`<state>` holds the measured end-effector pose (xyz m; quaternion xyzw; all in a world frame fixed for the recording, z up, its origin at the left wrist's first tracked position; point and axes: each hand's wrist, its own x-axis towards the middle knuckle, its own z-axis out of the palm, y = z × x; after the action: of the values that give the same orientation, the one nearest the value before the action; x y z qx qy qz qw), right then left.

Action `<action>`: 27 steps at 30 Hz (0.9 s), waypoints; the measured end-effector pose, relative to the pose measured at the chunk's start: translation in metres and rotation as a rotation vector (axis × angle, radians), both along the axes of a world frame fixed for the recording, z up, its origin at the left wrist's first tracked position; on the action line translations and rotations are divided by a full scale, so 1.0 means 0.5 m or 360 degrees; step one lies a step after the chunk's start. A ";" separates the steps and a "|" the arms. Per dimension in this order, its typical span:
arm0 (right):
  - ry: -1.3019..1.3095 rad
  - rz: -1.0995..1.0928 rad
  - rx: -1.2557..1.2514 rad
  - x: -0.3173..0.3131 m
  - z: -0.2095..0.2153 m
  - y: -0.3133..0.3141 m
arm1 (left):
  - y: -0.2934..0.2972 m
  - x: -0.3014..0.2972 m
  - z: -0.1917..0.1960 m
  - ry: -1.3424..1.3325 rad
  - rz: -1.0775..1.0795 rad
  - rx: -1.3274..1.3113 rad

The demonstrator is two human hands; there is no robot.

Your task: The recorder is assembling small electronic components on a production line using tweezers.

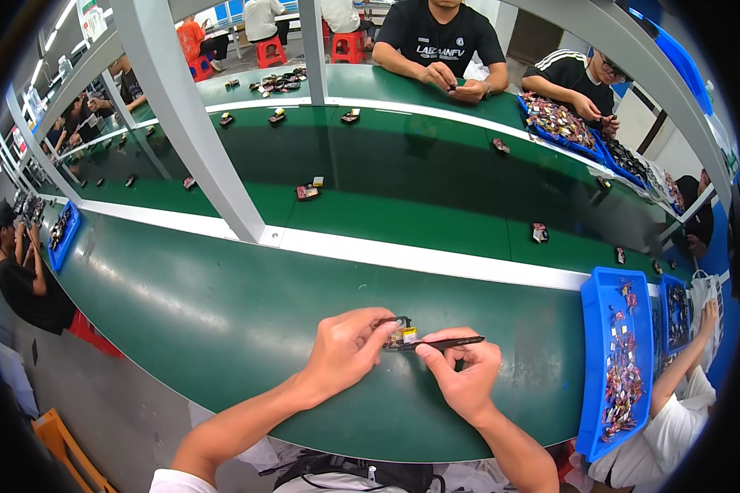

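Note:
Just above the green table, my left hand [344, 349] pinches a small assembly with a black casing [404, 320]. A yellow-and-white block [409, 334] shows in it, beside thin wires too small to make out. My right hand [462, 374] is closed round a slim black tool [460, 342], long and narrow, perhaps tweezers. Its left end reaches the lower side of the assembly, while its other end sticks out to the right past my fingers. Whether the tool's tip grips anything is hidden.
To the right stands a blue tray [590, 370] of small wired parts; another blue tray [672, 316] holds black pieces. Beyond a white rail [386, 252], a green conveyor [419, 222] carries scattered assemblies [307, 192]. A grey post [197, 123] rises at left. Co-workers sit around.

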<state>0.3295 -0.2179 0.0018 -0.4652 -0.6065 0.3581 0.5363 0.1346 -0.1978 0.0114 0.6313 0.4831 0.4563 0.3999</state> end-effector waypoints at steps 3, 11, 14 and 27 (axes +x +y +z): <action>-0.0016 -0.0046 0.0031 -0.002 -0.004 0.002 | 0.001 -0.003 0.001 0.0009 -0.0007 0.0050; -0.0021 -0.0072 -0.0036 0.010 0.004 0.005 | -0.002 0.014 0.001 0.0017 -0.0018 0.0015; -0.0018 -0.0031 -0.0080 0.021 0.010 0.003 | -0.006 0.024 0.001 -0.0002 -0.0032 -0.0007; 0.0617 0.0181 -0.0604 0.030 0.019 0.011 | -0.011 0.033 -0.003 -0.0015 -0.0053 0.0080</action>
<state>0.3444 -0.2125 0.0114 -0.4453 -0.4397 0.5772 0.5246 0.1508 -0.2035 0.0100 0.6469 0.4591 0.4645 0.3937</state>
